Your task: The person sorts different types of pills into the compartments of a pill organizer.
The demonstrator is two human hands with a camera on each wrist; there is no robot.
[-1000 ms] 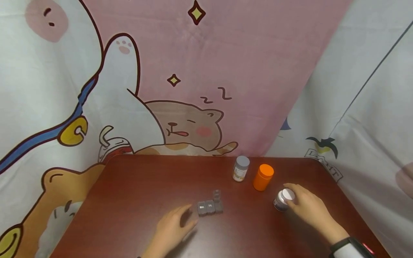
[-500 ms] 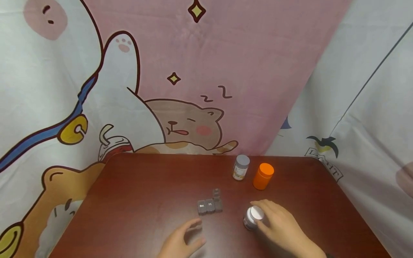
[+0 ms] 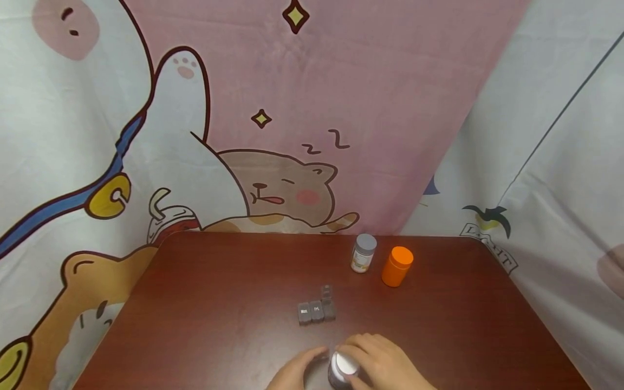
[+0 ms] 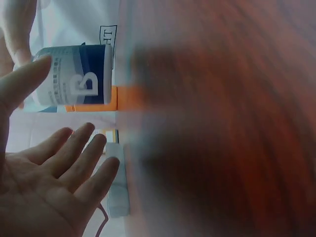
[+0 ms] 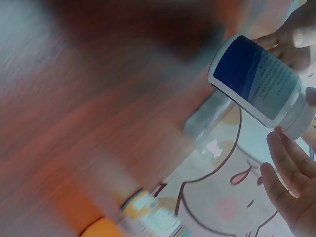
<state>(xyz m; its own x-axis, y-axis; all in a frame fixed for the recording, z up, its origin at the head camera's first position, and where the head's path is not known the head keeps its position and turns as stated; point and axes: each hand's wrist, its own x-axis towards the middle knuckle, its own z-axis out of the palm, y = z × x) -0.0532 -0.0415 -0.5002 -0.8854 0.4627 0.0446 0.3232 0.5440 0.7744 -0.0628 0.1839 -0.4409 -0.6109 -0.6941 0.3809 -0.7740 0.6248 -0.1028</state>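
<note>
My right hand [image 3: 382, 364] grips a small white pill bottle [image 3: 336, 378] by its white cap, near the front of the table. In the right wrist view the pill bottle [image 5: 256, 81], with its dark-blue and pale label, is tilted, and the fingertips [image 5: 279, 140] lie at the cap. My left hand [image 3: 294, 374] is beside it, thumb and fingers spread. Its thumb overlaps the bottle [image 4: 74, 76] in the left wrist view, while the other fingers are extended apart from it. Beyond both hands lies a grey pill organizer [image 3: 317, 312] with lettered lids, one lid standing up at its right end.
A white bottle with a grey lid [image 3: 363, 253] and an orange bottle [image 3: 397, 266] stand toward the back right of the brown table [image 3: 234, 271]. A cartoon-printed cloth [image 3: 390, 108] hangs right behind the table's back edge.
My right hand has carried the white pill bottle from the right side leftward and toward me. My left hand has drawn back from beside the organizer and now meets the bottle near the front.
</note>
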